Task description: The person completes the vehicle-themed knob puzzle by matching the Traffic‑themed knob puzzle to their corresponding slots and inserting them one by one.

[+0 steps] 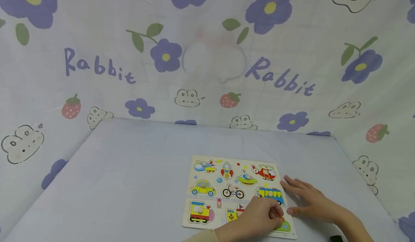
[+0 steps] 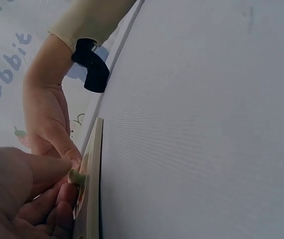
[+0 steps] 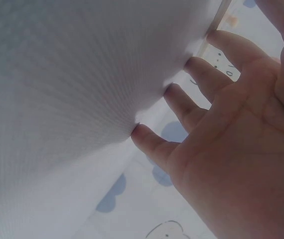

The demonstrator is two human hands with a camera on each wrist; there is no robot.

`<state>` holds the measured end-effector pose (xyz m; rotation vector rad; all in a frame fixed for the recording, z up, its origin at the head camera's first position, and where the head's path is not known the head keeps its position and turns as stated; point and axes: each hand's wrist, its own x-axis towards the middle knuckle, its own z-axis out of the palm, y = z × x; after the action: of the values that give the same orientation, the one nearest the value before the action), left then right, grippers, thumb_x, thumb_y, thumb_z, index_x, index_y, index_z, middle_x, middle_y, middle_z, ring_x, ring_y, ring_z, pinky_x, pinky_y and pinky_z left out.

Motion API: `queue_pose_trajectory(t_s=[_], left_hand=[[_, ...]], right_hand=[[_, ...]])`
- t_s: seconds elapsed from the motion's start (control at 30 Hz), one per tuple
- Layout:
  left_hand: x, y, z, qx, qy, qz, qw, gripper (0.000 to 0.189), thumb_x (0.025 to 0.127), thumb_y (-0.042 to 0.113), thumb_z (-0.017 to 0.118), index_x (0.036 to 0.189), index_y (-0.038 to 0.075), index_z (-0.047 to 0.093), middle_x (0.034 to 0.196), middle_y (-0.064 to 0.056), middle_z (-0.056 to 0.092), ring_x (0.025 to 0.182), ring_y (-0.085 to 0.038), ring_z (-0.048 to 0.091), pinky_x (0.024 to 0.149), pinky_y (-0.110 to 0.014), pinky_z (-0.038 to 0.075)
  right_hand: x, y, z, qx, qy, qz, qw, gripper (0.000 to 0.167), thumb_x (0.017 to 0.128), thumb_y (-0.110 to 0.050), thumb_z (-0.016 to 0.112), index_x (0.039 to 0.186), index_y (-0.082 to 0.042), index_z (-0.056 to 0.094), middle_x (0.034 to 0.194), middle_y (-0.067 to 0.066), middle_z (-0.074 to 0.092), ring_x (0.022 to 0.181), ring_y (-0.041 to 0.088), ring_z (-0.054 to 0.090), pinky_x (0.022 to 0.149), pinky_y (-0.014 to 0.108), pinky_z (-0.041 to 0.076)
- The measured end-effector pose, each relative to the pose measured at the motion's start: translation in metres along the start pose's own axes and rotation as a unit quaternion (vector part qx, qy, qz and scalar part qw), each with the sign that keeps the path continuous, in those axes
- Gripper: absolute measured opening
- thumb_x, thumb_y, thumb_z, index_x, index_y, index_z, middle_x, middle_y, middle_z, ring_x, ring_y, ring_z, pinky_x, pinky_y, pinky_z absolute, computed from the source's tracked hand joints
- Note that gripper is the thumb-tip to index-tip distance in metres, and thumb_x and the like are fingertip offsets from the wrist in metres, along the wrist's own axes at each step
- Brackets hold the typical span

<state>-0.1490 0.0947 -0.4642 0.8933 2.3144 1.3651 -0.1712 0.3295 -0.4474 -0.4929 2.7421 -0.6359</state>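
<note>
A wooden peg puzzle board (image 1: 207,191) with vehicle pictures lies on the table, toward the right. Over its lower right corner is my left hand (image 1: 259,216), thumb and forefinger pinching the small round knob (image 2: 76,177) of a puzzle piece. Most of that piece hides behind the hand; green and some red (image 1: 283,227) show beside the fingers. My right hand (image 1: 312,200) lies with spread fingers at the board's right edge, thumb and forefinger close against it. Its other fingertips (image 3: 141,133) rest on the tabletop.
Knobbed pieces fill the board, among them a train (image 1: 201,213), a yellow car (image 1: 202,188), a blue bus (image 1: 270,194) and a helicopter (image 1: 265,172). A printed rabbit-and-flower curtain (image 1: 210,72) surrounds the white table (image 1: 129,184). A black device (image 2: 93,64) sits on the right wrist.
</note>
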Motion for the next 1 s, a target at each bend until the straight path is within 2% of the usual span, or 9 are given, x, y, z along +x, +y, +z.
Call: queue_pose_trajectory(t_s=[0.1,0.17,0.3,0.4,0.43,0.53,0.67,0.83,1.0], left_hand=[[-0.002,-0.003,-0.002,0.03,-0.014,0.033,0.9989,0.007,0.094,0.016,0.067,0.1,0.012,0.069,0.08,0.019,0.059,0.073,0.009,0.053,0.065,-0.01,0.044],[-0.007,-0.004,-0.007,0.079,-0.019,0.059,0.995,0.013,0.097,0.02,0.064,0.107,0.013,0.069,0.089,0.018,0.061,0.081,0.009,0.053,0.07,-0.009,0.042],[-0.025,-0.003,-0.023,0.228,-0.009,0.115,0.9667,0.021,0.099,0.03,0.061,0.116,0.019,0.067,0.111,0.015,0.06,0.102,0.005,0.051,0.086,-0.012,0.04],[-0.043,-0.001,-0.04,0.293,0.002,0.143,0.9453,0.024,0.099,0.034,0.06,0.119,0.021,0.065,0.12,0.013,0.057,0.114,0.001,0.049,0.094,-0.016,0.039],[-0.049,-0.002,-0.046,0.304,0.009,0.154,0.9401,0.025,0.099,0.034,0.06,0.119,0.02,0.065,0.12,0.012,0.058,0.115,-0.001,0.05,0.095,-0.017,0.039],[-0.069,-0.012,-0.068,0.307,0.037,0.162,0.937,0.027,0.099,0.034,0.06,0.119,0.016,0.065,0.125,0.007,0.058,0.119,-0.005,0.05,0.098,-0.02,0.039],[-0.097,-0.034,-0.101,0.306,0.098,0.149,0.9353,0.026,0.099,0.031,0.061,0.114,0.012,0.065,0.125,0.001,0.059,0.119,-0.012,0.052,0.099,-0.027,0.042],[-0.129,-0.054,-0.136,0.3,0.138,0.071,0.9412,0.03,0.098,0.032,0.063,0.117,0.009,0.065,0.129,-0.002,0.056,0.12,-0.016,0.05,0.1,-0.036,0.043],[-0.154,-0.064,-0.168,0.328,0.182,0.017,0.9268,0.035,0.097,0.036,0.064,0.121,0.011,0.065,0.137,-0.004,0.052,0.123,-0.019,0.048,0.099,-0.04,0.043]], right_hand=[[-0.001,0.0,-0.001,-0.007,0.005,-0.001,1.0,0.086,0.079,-0.059,0.072,0.15,-0.018,0.044,0.157,0.014,0.029,0.14,0.048,0.017,0.098,0.075,0.018],[-0.001,-0.001,-0.001,-0.012,0.005,0.003,0.9999,0.087,0.078,-0.06,0.072,0.15,-0.019,0.044,0.157,0.014,0.029,0.14,0.048,0.017,0.098,0.076,0.017],[0.0,-0.001,-0.002,-0.027,0.009,0.009,0.9995,0.089,0.077,-0.061,0.073,0.15,-0.02,0.044,0.157,0.014,0.029,0.14,0.049,0.018,0.097,0.076,0.019],[0.001,0.0,-0.003,-0.033,0.011,0.009,0.9994,0.089,0.077,-0.062,0.072,0.15,-0.019,0.044,0.157,0.014,0.029,0.14,0.049,0.019,0.097,0.076,0.019],[0.002,0.0,-0.003,-0.033,0.01,0.01,0.9994,0.089,0.077,-0.062,0.072,0.15,-0.019,0.044,0.157,0.014,0.028,0.14,0.049,0.018,0.098,0.076,0.019],[0.004,-0.001,-0.004,-0.036,0.006,0.007,0.9993,0.089,0.078,-0.062,0.071,0.15,-0.018,0.043,0.157,0.014,0.028,0.14,0.048,0.018,0.098,0.075,0.019],[0.006,-0.002,-0.004,-0.042,0.003,0.001,0.9991,0.09,0.078,-0.064,0.069,0.151,-0.018,0.042,0.158,0.013,0.027,0.14,0.048,0.018,0.099,0.074,0.02],[0.006,0.001,-0.006,-0.05,0.007,-0.01,0.9987,0.09,0.08,-0.064,0.068,0.15,-0.014,0.043,0.157,0.016,0.028,0.139,0.048,0.022,0.099,0.072,0.023],[0.002,-0.001,-0.003,-0.044,0.028,0.019,0.9985,0.091,0.081,-0.064,0.067,0.149,-0.009,0.043,0.156,0.021,0.025,0.138,0.05,0.021,0.099,0.071,0.026]])
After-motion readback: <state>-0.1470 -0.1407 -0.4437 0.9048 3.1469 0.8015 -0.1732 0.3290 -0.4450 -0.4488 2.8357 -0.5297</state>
